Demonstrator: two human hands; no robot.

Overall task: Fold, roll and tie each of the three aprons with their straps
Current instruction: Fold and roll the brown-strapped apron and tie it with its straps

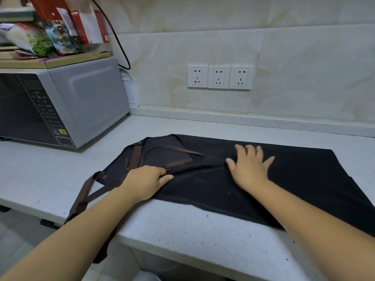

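A black apron (294, 179) lies spread along the white surface (182, 230), with its bib end to the left. The right hand (250, 169) presses flat on the apron's middle, fingers (250, 151) straight and spread. The left hand (145, 180) pinches a fold beside the bib with curled fingers. A brown strap (81, 197) hangs over the surface edge.

No lettering on the microwave (60, 106) or packets (50, 37) is legible

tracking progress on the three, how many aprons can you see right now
1: a black fabric apron with brown straps lies spread on the white speckled counter, under the left hand and right hand. Any others are out of view.
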